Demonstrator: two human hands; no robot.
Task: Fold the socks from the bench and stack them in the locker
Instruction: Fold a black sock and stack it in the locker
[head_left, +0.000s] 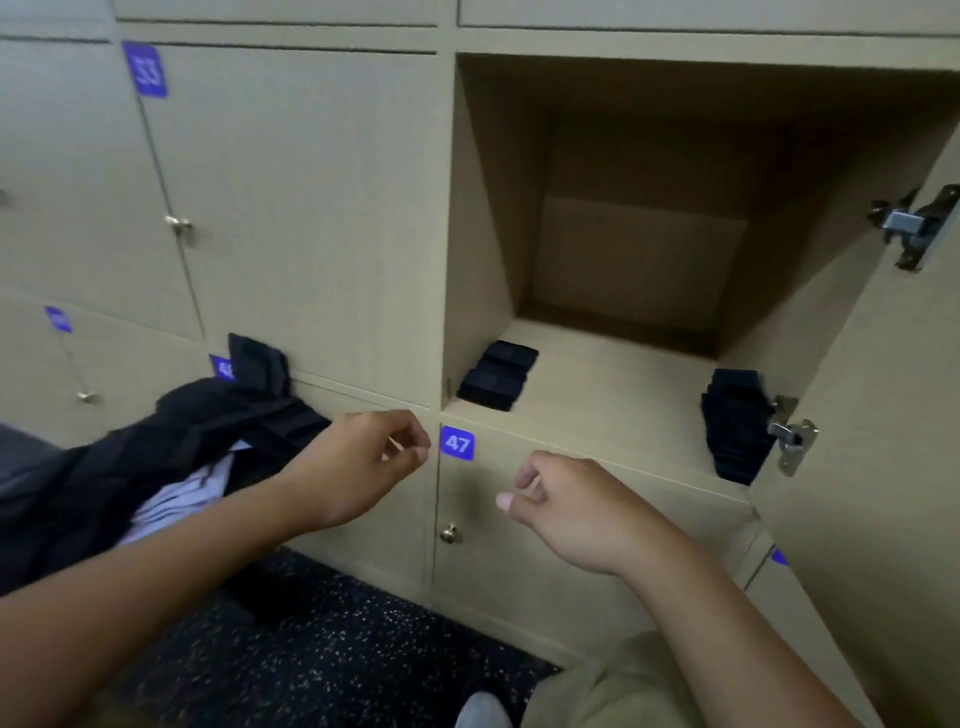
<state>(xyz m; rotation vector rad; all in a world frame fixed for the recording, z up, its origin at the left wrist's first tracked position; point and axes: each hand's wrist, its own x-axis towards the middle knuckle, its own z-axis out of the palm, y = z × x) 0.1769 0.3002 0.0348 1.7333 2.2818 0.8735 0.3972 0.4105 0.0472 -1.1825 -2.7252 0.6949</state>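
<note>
Between socks: both the left hand (363, 457) and right hand (561, 509) hung loosely curled, holding nothing. Folded dark socks (498, 375) sat inside the open beige wooden locker (613, 364); the dark unfolded heap (171, 441) at left wanted reaching next.

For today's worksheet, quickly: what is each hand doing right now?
Left hand: fingers loosely curled, holding nothing.
Right hand: loosely curled, holding nothing.

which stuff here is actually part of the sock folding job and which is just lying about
Part of the job:
- pile of dark socks on the left
- folded socks, left front of the open locker
- second dark stack at the locker's right edge
- left hand and right hand, both holding nothing

Just lying about:
- white cloth under the pile
- closed door 47
</note>
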